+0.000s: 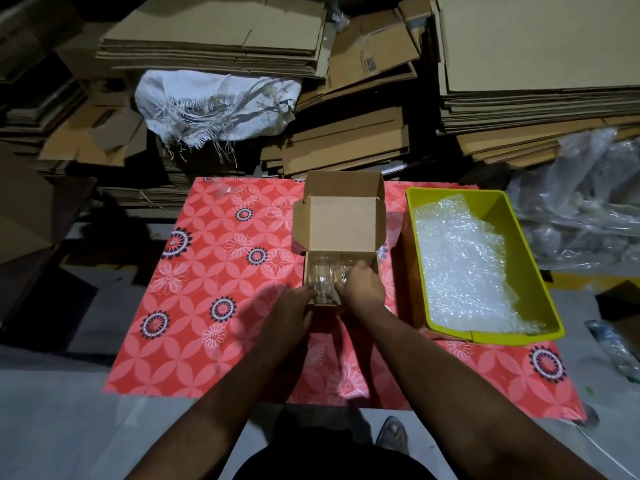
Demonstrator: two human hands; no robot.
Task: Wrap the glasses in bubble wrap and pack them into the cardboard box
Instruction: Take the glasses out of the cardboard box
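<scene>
Head view: we look down first on the stacks of flattened cardboard (519,64) at the back, where one sheet carries a small printed label (370,64) too blurred for us to read. Below them the surface (214,289) wears a red cloth with flower patterns. On its right side sits a yellow-green bin (540,271) holding crumpled bubble wrap (464,268). Just left of the bin stands the small cardboard box (341,237), its lid flaps raised and its long axis running away from us; we find no writing on it. A clear glass (322,282) stands inside the near left part of the box, not yet wrapped. Our left hand (292,308) rests against the box's near edge beside that glass, fingers loosely extended. Our right hand (363,285) reaches into the right part of the box, fingers curled over a second glass (346,271) that is largely hidden.
</scene>
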